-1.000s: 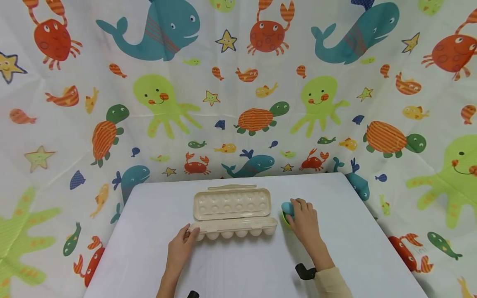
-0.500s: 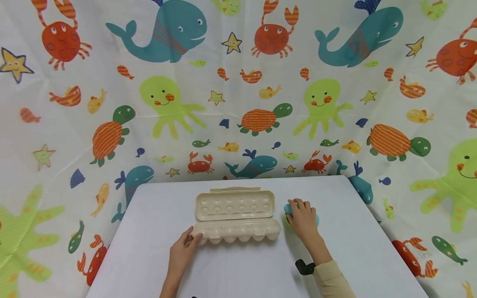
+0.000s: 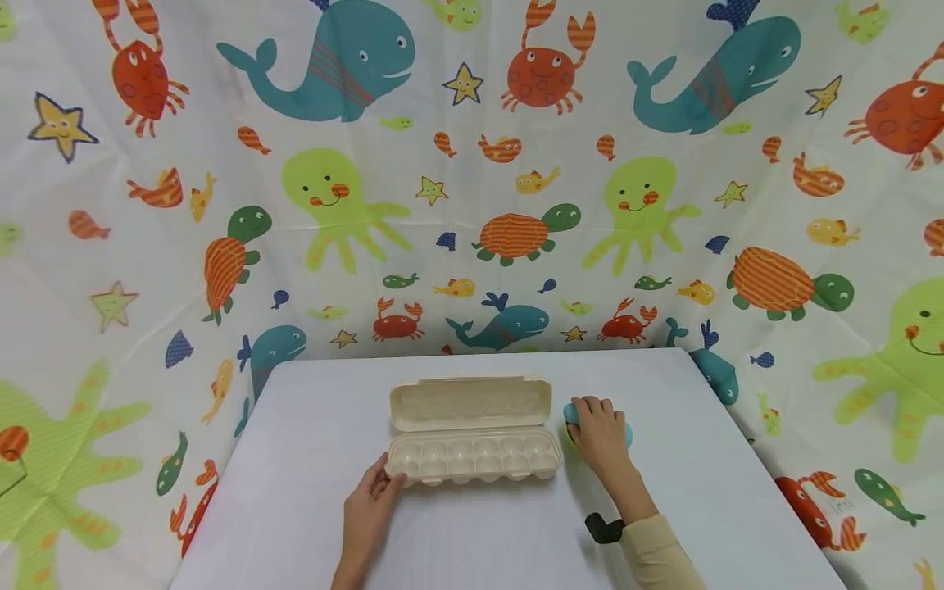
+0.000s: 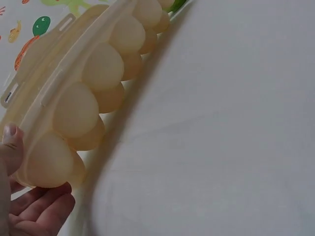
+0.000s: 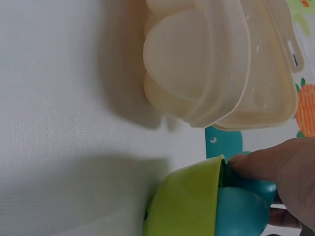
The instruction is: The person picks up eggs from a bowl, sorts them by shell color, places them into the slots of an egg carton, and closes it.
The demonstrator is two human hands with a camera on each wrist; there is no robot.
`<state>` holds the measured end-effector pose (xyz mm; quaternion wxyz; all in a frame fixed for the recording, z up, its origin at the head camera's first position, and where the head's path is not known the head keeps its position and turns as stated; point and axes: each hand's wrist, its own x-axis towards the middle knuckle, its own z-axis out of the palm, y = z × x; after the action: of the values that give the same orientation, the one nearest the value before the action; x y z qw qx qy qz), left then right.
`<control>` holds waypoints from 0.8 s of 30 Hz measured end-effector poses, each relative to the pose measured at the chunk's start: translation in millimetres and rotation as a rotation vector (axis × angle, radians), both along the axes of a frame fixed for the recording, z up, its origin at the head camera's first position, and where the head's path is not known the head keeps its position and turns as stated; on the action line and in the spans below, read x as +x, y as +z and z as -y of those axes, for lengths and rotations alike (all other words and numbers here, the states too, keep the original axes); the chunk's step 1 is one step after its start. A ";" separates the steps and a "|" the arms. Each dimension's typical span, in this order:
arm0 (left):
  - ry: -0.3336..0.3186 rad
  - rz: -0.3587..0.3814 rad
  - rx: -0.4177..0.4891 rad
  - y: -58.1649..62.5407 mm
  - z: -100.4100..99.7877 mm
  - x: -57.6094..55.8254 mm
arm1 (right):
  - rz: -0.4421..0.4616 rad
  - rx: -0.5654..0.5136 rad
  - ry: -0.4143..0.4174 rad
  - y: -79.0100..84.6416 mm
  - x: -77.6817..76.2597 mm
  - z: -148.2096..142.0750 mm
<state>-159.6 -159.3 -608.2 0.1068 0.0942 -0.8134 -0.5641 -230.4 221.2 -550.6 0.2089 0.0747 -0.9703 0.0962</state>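
Observation:
A beige egg carton stands with its lid raised, its cups facing up in the head view. My left hand holds its left end, thumb at the rim and fingers under the end cup in the left wrist view. The rounded undersides of the cups stand off the table there. To the carton's right, my right hand is over a green bowl with blue toy eggs. Its thumb and fingers grip one blue egg; the hand hides part of it.
A white cloth-covered table lies under everything. Behind it hangs a curtain printed with sea animals. A black wrist strap piece sticks out beside my right forearm.
My left hand has tilted the egg carton, so the cups of its near half now show from above. My right hand has shifted slightly over the eggs and stays at the bowl.

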 end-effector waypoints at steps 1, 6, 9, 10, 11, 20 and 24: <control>-0.002 -0.009 0.023 -2.7 -0.8 0.6 | -0.008 0.001 0.003 -0.7 0.1 -0.1; 0.014 -0.053 0.076 -14.6 -5.3 3.4 | -0.023 0.006 0.013 -1.6 0.4 -1.2; 0.023 -0.096 0.074 -19.5 -7.8 5.1 | -0.011 0.009 0.009 -1.0 0.8 -1.6; 0.025 -0.111 0.074 -21.2 -8.1 5.4 | -0.005 0.011 0.007 -1.1 0.5 -1.2; 0.028 -0.122 0.068 -23.0 -8.3 5.5 | 0.001 0.008 0.005 -0.9 0.1 -0.7; 0.031 -0.161 0.060 -27.5 -7.7 5.0 | -0.027 -0.014 0.009 -1.8 -2.9 2.0; 0.006 -0.151 0.084 -27.2 -5.0 5.6 | -0.053 -0.018 0.016 -3.4 -3.3 2.7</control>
<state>-154.0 -154.3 -635.4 0.1654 0.0584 -0.7784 -0.6028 -233.7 218.6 -553.9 0.2345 0.0831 -0.9629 0.1046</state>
